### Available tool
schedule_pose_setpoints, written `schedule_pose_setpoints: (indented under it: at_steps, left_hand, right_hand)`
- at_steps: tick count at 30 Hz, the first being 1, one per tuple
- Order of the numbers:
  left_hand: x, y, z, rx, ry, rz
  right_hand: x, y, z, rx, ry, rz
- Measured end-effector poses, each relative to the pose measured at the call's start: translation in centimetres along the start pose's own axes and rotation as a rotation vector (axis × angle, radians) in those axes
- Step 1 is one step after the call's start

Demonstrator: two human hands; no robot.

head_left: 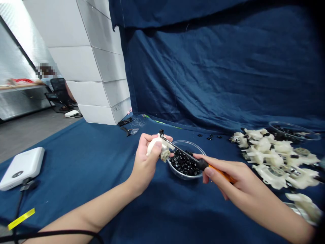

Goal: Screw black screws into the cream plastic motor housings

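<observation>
My left hand (146,157) grips a white plastic part (153,145) that has a small black piece (161,132) at its top and a metal-looking fitting on its lower right side. In my right hand (228,176) is a screwdriver (202,164) with a black and orange handle. Its long shaft points up and left, and the tip meets the white part at or beside the black piece; exact contact is too small to tell. Below the shaft, a clear bowl (186,177) holds many small black pieces (184,165).
Similar white parts (269,149) lie piled on the right, before another clear bowl (294,130). White boxes (99,64) stand stacked at the back left. A white power bank (24,166) with a cable lies at left. A blue curtain (215,67) hangs behind; a person sits far left.
</observation>
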State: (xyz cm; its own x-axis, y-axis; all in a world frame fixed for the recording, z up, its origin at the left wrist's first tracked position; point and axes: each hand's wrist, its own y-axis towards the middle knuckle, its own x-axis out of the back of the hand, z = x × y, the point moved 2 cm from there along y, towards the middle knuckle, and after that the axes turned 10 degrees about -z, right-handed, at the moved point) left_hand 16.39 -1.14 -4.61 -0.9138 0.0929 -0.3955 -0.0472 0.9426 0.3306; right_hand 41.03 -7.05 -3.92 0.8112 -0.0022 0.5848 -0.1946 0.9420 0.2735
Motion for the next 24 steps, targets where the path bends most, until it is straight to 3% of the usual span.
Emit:
schedule_pose_setpoints:
  at_steps: [8,10,14,16,19,24]
  left_hand:
    - [0.2,0.1,0.0,-0.022,0.057,-0.003]
    - [0.5,0.2,0.2,-0.141,0.128,0.004]
    - [1.3,0.6,0.6,-0.506,0.276,0.084]
    - [1.6,0.7,0.8,-0.578,0.313,0.117]
    - [2.0,0.8,0.8,-0.616,0.346,0.132]
    - [2.2,0.7,0.8,-0.599,0.424,0.107]
  right_hand:
    - [0.0,0.0,-0.1,-0.02,0.003,0.006]
    - [0.0,-0.1,-0.3,-0.095,0.072,0.054]
    - [-0.1,-0.3,-0.7,-0.242,0.274,0.168]
    - [0.1,-0.3,-0.6,-0.17,0.205,0.119]
    - [0.3,-0.2,-0.1,0.054,0.0,-0.014]
    - [0.3,-0.2,0.4,0.263,-0.153,-0.178]
